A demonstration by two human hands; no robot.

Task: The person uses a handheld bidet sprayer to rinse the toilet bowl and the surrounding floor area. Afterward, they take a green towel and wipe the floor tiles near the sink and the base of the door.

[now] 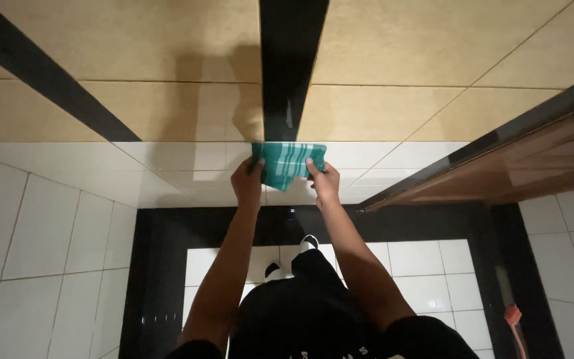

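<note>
Both arms outstretched, left hand (246,181) and right hand (323,179) grip green checked cloth (288,163).

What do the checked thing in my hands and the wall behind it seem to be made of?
Cloth: looks like soft woven fabric, green-and-white checked, folded between left hand and right hand. Wall: probably glazed ceramic tile, given its sheen and grout lines.

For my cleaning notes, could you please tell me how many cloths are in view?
1: a green-and-white checked cloth pressed against the tiled wall, held by the left hand and right hand. Others may be hidden.
</note>
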